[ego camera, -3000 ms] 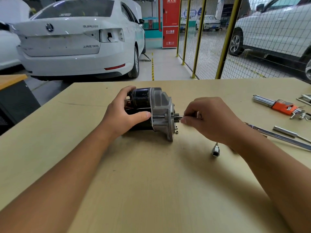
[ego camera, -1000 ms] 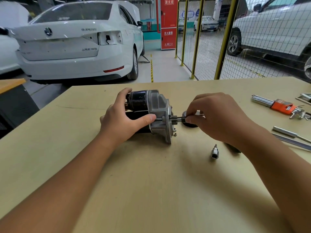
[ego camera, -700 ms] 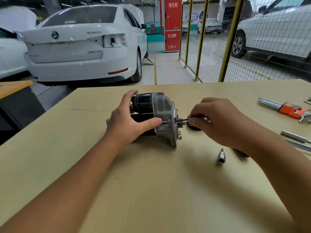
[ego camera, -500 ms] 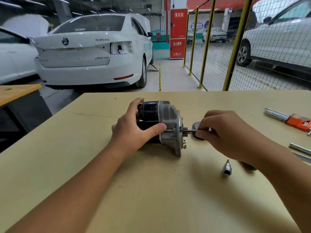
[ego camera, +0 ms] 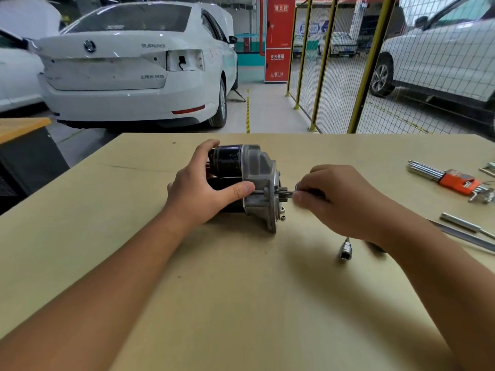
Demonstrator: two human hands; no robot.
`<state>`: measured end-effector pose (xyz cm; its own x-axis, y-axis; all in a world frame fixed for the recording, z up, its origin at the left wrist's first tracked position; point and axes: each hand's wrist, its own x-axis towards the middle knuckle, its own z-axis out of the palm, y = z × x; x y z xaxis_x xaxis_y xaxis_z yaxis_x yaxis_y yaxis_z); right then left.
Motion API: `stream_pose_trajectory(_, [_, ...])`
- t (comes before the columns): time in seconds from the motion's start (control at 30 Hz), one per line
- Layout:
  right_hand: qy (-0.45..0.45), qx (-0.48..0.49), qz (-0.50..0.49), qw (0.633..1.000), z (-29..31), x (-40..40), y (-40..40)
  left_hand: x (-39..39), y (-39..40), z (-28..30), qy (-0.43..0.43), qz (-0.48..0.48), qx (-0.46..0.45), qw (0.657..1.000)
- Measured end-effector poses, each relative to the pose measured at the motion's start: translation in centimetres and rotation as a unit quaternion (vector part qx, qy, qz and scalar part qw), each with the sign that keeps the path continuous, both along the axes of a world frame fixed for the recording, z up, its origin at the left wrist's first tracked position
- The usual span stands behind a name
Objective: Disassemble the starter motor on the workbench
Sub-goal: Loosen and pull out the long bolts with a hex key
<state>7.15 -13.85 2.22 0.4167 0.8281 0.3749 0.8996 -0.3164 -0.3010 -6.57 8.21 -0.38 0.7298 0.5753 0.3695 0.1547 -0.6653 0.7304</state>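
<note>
A: Surface [ego camera: 241, 303] first: what is it, and what room is this?

B: A flat tan board, in a garage. Beyond the far edge stand a white saloon car [ego camera: 128, 65], a yellow-framed wire mesh fence [ego camera: 334, 76] and a red cabinet with white characters [ego camera: 278, 38].

A: Where does the starter motor lie?

B: The black-bodied starter motor with a grey cast-metal nose housing [ego camera: 249, 183] lies on its side between the two hands. The left hand [ego camera: 203, 191] is wrapped over the black body, fingers across the top and thumb pressed along the near side by the housing.

A: And the other hand?

B: The right hand [ego camera: 340, 199] sits just right of the housing, its fingertips pinching a thin dark tool [ego camera: 293, 192] that reaches to the shaft end. What kind of tool it is I cannot tell.

A: Anything held in a container?

B: Only an orange plastic holder with a set of metal hex keys [ego camera: 455, 180], well to the right of the right hand. A small silver socket bit [ego camera: 345, 250] lies just below that hand's wrist, and long metal rods [ego camera: 466, 228] lie farther right.
</note>
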Motion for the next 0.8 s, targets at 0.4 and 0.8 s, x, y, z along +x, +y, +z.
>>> stream_pose_trajectory(0.4, [-0.015, 0.051, -0.043, 0.998, 0.0, -0.9, 0.2, 0.0, 0.0, 0.0, -0.001, 0.002, -0.002, 1.0])
stream_pose_trajectory(0.8, [-0.058, 0.046, -0.061, 0.995, 0.6, -1.2, 0.0, 0.2, 0.2, -0.2, -0.002, -0.001, 0.002, 1.0])
